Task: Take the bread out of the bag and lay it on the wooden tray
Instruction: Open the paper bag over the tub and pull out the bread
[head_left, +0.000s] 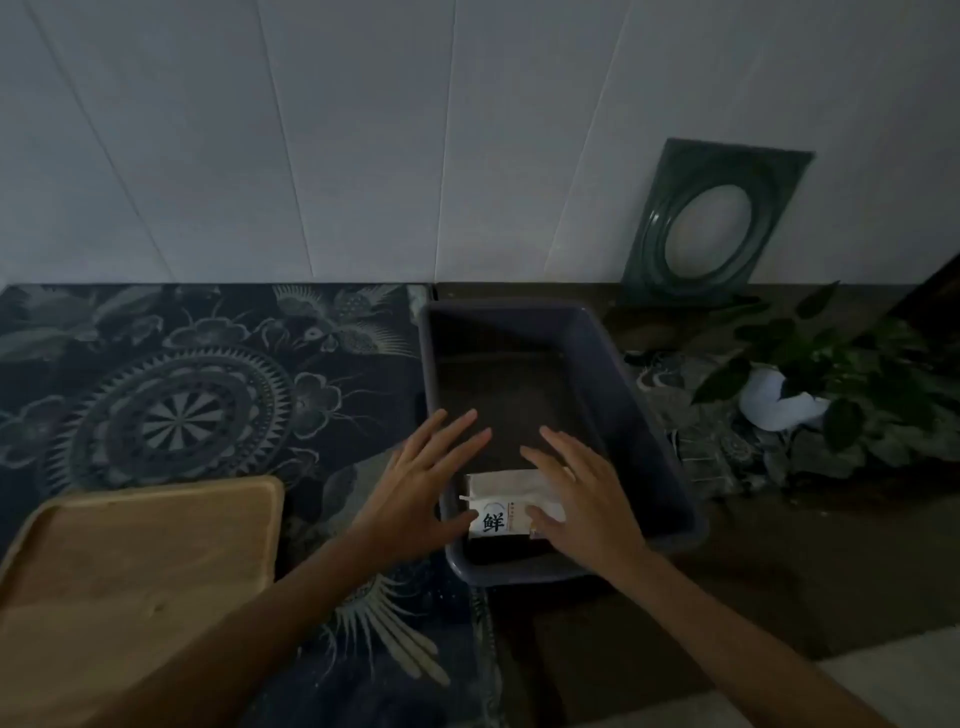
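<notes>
A small white bread bag (501, 501) with a dark printed character lies at the near end of a dark grey plastic bin (639, 415). The bread itself is hidden inside the bag. My left hand (421, 488) hovers at the bag's left edge with fingers spread, thumb touching the bag. My right hand (587, 493) rests at its right edge, fingers spread, thumb against the bag. Neither hand has closed around it. The light wooden tray (140, 561) sits empty at the lower left on the patterned cloth.
A dark patterned cloth (208, 384) covers the left of the table. A green frame with an oval opening (711, 223) leans on the white wall at the back right. A leafy plant in a white pot (784, 405) stands right of the bin.
</notes>
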